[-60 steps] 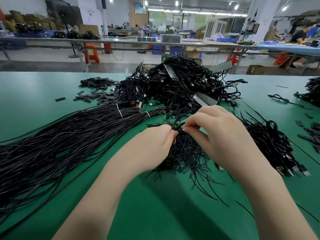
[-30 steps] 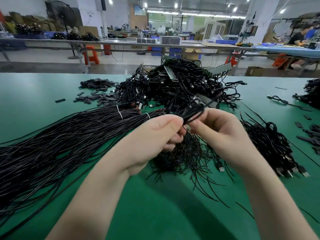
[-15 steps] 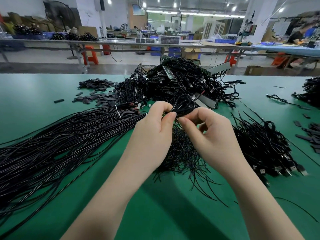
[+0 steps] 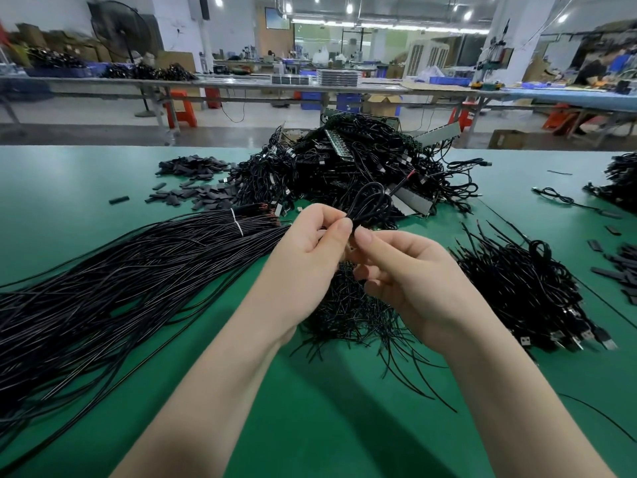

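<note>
long wires (image 4: pixel 120 288) left | cable heap (image 4: pixel 344 160) behind | sleeves (image 4: pixel 193 165), possibly heat-shrink | USB leads (image 4: pixel 534 288) right

Forearms angle inward; left hand (image 4: pixel 306 257) and right hand (image 4: pixel 413 281) sit thumb tips close together, fingers curled.

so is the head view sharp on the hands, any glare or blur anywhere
Head view: left hand, right hand and the looped cable they pinch are sharp; the far benches are softer; ceiling lights blow out white; arms cast a soft shadow on the green table.
</note>
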`<move>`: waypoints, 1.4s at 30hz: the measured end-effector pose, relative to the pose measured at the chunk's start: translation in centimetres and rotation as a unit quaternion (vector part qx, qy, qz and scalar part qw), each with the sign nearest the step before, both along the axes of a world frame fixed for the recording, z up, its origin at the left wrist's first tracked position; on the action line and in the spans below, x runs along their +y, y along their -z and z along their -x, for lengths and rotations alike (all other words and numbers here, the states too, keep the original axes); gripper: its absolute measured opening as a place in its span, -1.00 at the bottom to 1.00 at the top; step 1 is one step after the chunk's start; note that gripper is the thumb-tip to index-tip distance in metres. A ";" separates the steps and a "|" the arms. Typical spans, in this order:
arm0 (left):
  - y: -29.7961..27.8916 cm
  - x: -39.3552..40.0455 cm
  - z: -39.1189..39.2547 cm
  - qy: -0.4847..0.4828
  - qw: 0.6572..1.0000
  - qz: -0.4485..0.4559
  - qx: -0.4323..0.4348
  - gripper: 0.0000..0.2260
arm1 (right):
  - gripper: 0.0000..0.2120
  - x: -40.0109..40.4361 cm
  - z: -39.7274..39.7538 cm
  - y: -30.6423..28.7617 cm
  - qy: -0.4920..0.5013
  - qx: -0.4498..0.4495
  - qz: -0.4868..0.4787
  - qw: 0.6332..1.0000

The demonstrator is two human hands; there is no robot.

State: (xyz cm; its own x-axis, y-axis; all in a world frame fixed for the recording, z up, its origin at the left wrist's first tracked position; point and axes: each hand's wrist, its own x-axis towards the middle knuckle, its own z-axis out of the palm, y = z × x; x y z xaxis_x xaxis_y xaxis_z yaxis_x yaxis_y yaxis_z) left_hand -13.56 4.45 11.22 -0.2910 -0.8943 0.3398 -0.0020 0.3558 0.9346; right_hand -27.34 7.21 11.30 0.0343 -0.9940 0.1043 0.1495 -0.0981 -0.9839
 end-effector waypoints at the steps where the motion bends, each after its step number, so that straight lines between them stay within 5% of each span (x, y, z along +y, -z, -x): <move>1: 0.1 0.0 0.1 0.003 1.000 0.001 0.001 -0.85 | -0.81 -0.1 0.1 0.1 -0.010 -0.026 -0.015 1.000; 4: 0.4 -0.3 0.2 0.012 1.000 -0.010 0.005 -0.86 | -0.85 -0.1 0.2 0.1 -0.004 -0.033 -0.021 0.999; 8: 0.9 -0.7 0.3 0.009 1.000 -0.016 -0.009 -0.86 | -0.90 -0.1 0.5 0.1 0.110 0.129 0.081 0.982; 12: 1.1 -0.8 0.4 -0.009 0.999 -0.043 -0.008 -0.87 | -0.86 0.0 -0.1 0.4 0.208 0.293 0.205 0.910; 18: 1.0 -0.6 0.2 -0.061 0.996 -0.035 -0.062 -0.87 | -0.87 -0.3 0.0 0.6 0.216 0.439 0.311 0.815; 22: 0.7 -0.6 0.1 -0.050 0.993 -0.104 -0.040 -0.84 | -0.77 -0.7 -0.4 1.6 0.276 0.528 0.452 0.664; 25: 0.3 -0.5 -0.3 -0.008 0.990 -0.139 0.005 -0.83 | -0.80 -1.0 -0.3 2.5 0.324 0.505 0.502 0.623; 28: 0.3 -0.6 -0.7 -0.022 0.998 -0.059 -0.026 -0.86 | -0.94 -0.9 -0.4 2.5 0.313 0.451 0.450 0.704; 33: -0.1 -1.1 -1.7 0.007 1.000 0.005 0.021 -0.90 | -0.77 -0.3 0.9 0.3 0.083 0.178 0.176 0.965; 37: -0.3 -1.3 -2.0 0.031 0.998 0.052 0.010 -0.95 | -0.84 -0.2 1.0 0.0 -0.053 -0.015 -0.002 0.998; 42: -0.3 -1.1 -1.9 0.047 0.995 0.079 -0.023 -0.96 | -0.82 0.0 0.6 -0.1 -0.086 -0.015 -0.013 0.996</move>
State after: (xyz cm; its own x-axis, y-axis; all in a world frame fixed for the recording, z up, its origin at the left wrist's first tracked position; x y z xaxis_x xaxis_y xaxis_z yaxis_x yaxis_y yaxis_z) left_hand -11.67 3.31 11.55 -0.3900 -0.7985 0.4586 -0.0030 0.4992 0.8665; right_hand -27.98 7.22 11.44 0.2022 -0.9759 0.0816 0.1913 -0.0423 -0.9806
